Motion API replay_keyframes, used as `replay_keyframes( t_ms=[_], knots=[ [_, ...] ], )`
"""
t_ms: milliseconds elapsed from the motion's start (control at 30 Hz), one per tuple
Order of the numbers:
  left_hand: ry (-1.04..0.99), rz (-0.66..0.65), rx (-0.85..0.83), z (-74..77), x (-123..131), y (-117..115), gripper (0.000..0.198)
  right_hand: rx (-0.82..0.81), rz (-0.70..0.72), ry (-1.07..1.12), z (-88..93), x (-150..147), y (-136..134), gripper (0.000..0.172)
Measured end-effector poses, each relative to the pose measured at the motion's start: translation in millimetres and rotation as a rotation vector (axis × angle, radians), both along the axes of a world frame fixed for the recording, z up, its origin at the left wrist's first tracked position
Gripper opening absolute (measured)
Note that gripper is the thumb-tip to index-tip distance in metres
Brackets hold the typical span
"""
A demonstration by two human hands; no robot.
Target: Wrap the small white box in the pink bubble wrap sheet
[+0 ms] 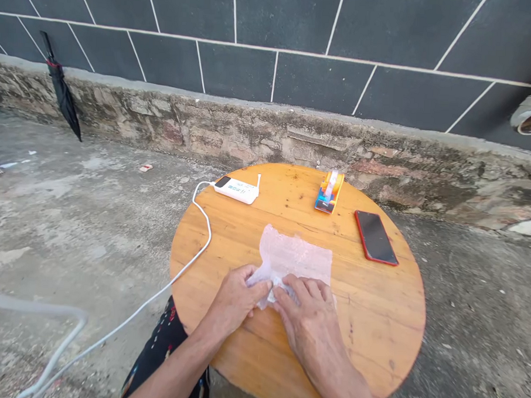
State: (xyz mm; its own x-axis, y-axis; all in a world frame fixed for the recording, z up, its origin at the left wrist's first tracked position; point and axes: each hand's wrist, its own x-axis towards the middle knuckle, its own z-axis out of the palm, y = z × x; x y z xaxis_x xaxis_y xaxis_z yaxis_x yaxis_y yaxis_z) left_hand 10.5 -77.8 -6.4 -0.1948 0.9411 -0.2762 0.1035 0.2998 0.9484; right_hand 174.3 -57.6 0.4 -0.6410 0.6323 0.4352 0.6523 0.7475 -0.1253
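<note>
A sheet of thin, pinkish translucent wrap, which looks like bubble wrap (296, 253), lies on the round wooden table (228, 238). My left hand (239, 294) pinches its near left edge between thumb and fingers. Just to the right, my right hand (307, 306) has its fingers bent over the near edge of the same sheet. Between the hands the wrap is gathered around a small whitish thing, mostly covered, whose kind I cannot make out.
A white power bank (237, 189) with a long white cable (207, 220) lies at the table's back left. An orange and blue tape dispenser (329, 193) stands at the back, and a red-edged phone (376, 237) lies at right. A black umbrella (63, 90) leans against the wall.
</note>
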Motion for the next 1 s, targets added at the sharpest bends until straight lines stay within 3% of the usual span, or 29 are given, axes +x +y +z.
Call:
replay_keyframes(
  t_ms=[333, 533, 767, 1000],
  knots=[
    [0.007, 0.053, 0.104, -2.3, 11.6, 2.7, 0.017, -0.007, -0.006, -0.043, 2.1, -1.1, -2.0, 0.019],
    [-0.087, -0.031, 0.088, 6.4, 13.8, -0.7, 0.014, -0.043, 0.040, -0.028, 7.5, 1.2, -2.5, 0.021],
    [0.139, -0.008, 0.201, 0.3, 17.1, -13.2, 0.016, -0.169, -0.072, 0.115, 5.4, 2.1, -7.8, 0.024],
    [0.410, -0.169, 0.378, 7.7, 19.0, -16.7, 0.022, -0.131, -0.137, 0.174, -4.1, 4.1, -11.7, 0.036]
  ],
)
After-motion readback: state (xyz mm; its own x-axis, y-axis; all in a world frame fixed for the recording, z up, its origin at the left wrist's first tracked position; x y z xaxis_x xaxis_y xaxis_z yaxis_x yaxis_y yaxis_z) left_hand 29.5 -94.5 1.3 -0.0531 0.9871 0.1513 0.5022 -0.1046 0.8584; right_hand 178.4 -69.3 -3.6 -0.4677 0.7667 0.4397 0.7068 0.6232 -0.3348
